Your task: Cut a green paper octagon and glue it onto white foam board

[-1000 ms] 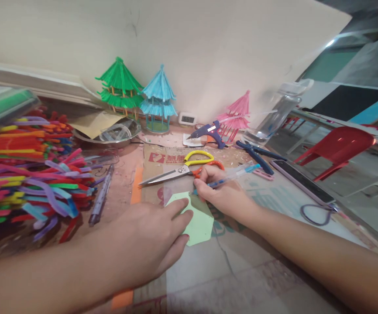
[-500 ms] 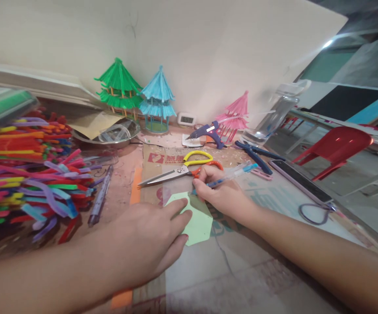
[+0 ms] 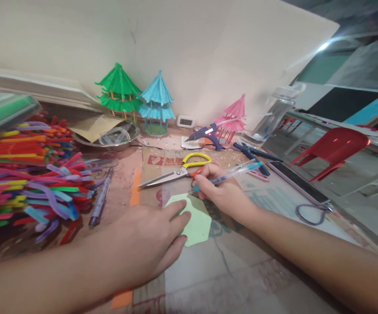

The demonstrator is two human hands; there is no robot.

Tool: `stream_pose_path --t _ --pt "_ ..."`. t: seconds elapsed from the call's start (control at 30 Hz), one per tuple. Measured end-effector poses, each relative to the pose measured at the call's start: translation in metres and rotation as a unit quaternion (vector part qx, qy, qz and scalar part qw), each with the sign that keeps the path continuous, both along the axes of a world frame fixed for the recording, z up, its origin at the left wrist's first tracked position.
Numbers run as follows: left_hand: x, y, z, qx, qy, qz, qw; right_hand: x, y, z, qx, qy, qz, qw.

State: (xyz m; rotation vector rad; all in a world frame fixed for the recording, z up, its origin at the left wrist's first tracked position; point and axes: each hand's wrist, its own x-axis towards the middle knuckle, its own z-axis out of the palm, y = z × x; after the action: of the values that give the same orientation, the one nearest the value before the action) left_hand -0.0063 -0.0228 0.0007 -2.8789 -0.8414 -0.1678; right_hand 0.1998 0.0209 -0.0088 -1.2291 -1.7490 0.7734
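Head view: left hand [image 3: 143,244] presses flat on the green paper hexagon [image 3: 197,226]; right hand [image 3: 221,192], gripping the pen [image 3: 228,174], has tilted it more upright beside the scissors [image 3: 179,172].

My right hand [image 3: 220,189] has lifted the pen [image 3: 228,173] slightly: its rear end now rises higher past the knuckles, and the tip sits just off the green paper's [image 3: 195,222] far edge.

The left hand [image 3: 143,244] covers the near left part of the green paper hexagon [image 3: 197,224]. Under its fingers [image 3: 176,209], the pen [image 3: 228,173] tip's contact cannot be made out. The pipe cleaner pile [image 3: 28,174], far left of the fingers, is cut off by the frame's edge.
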Motion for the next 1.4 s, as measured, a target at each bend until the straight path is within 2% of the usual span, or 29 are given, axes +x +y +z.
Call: stream_pose_path --t 0.07,0.17,0.27,0.33,0.43,0.57,0.63,0.7,0.87,0.93,1.0,1.07,1.13,1.17,1.23,1.4 --pt "0.0 -0.001 0.001 0.004 -0.001 0.0 1.0 0.004 0.002 0.004 0.037 0.005 0.017 0.999" --pt "-0.001 -0.003 0.002 0.007 -0.002 0.005 1.0 0.009 0.001 0.013 0.135 -0.06 0.054 0.988" --pt "-0.001 -0.005 0.004 0.004 0.006 0.007 1.0 0.008 -0.005 0.019 0.186 -0.152 0.108 0.965" --pt "0.0 -0.004 0.004 -0.006 0.016 0.004 1.0 0.003 -0.008 0.023 0.226 -0.219 0.138 0.939" --pt "0.0 -0.004 0.003 -0.015 0.015 0.013 1.0 -0.012 -0.008 0.034 0.313 -0.252 0.12 0.908" --pt "-0.002 -0.005 0.004 -0.006 -0.003 0.006 1.0 -0.043 0.003 0.058 0.397 -0.186 0.089 0.894" --pt "-0.002 -0.006 0.007 -0.014 0.001 0.009 1.0 -0.061 0.009 0.065 0.385 -0.157 0.11 0.903" --pt "-0.002 -0.007 0.009 -0.014 0.002 0.023 1.0 -0.079 0.014 0.063 0.355 -0.129 0.144 0.915" --pt "-0.003 -0.008 0.007 0.007 -0.033 0.033 0.999 -0.108 0.023 0.037 0.268 -0.173 0.246 0.915" --pt "-0.003 -0.007 0.004 0.002 -0.035 0.031 0.999 -0.112 0.026 0.035 0.246 -0.171 0.261 0.918" --pt "-0.003 -0.006 0.002 -0.007 -0.03 0.036 0.999 -0.114 0.03 0.04 0.207 -0.137 0.247 0.937" --pt "-0.003 -0.004 0.001 -0.018 -0.016 0.032 0.999 -0.117 0.033 0.049 0.101 -0.1 0.233 0.962" --pt "-0.003 -0.004 0.002 -0.029 -0.006 0.024 0.999 -0.119 0.036 0.059 -0.028 -0.094 0.248 0.964" --pt "-0.003 -0.003 0.003 -0.029 -0.005 0.022 0.999 -0.118 0.037 0.064 -0.067 -0.102 0.253 0.96" --pt "-0.002 -0.004 0.004 -0.026 -0.008 0.026 0.999 -0.111 0.038 0.072 -0.072 -0.114 0.242 0.961" --pt "-0.002 -0.004 0.003 -0.008 -0.01 0.018 1.0 -0.063 0.036 0.078 0.007 -0.144 0.158 0.977"
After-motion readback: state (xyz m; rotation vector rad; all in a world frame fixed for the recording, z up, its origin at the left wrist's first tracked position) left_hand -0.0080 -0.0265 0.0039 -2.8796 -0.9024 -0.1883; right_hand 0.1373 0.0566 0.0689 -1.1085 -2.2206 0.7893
